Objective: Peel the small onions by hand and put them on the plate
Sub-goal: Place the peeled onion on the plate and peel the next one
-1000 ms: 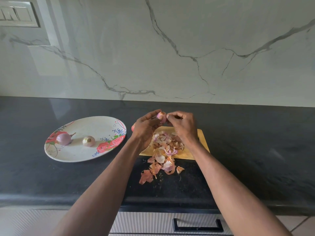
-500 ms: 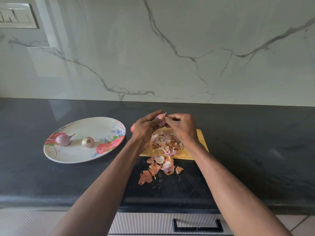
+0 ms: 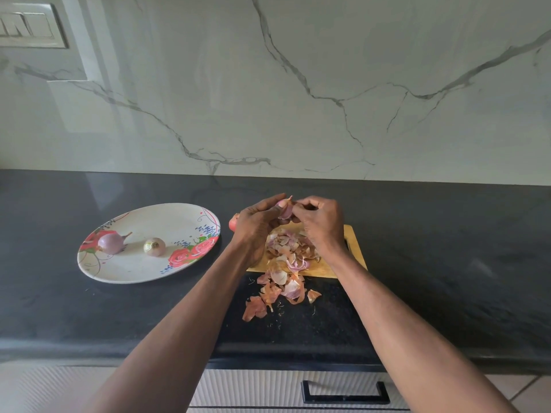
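My left hand (image 3: 256,222) grips a small pinkish onion (image 3: 285,209) above the far end of a wooden cutting board (image 3: 354,251). My right hand (image 3: 320,223) pinches the skin at the onion's right side. On the flowered oval plate (image 3: 167,216) to the left lie two peeled onions, a purple one (image 3: 111,243) and a paler one (image 3: 154,246). Behind my left hand peeks part of another unpeeled onion (image 3: 234,222).
A heap of onion skins (image 3: 283,263) covers the board and spills onto the black counter (image 3: 447,263) toward me. The marble wall rises behind the counter. A drawer handle (image 3: 343,396) sits below the counter's front edge.
Both hands have stayed together over the board, working at the onion's skin; the onion has turned slightly in my left hand. The plate and skins are unchanged.
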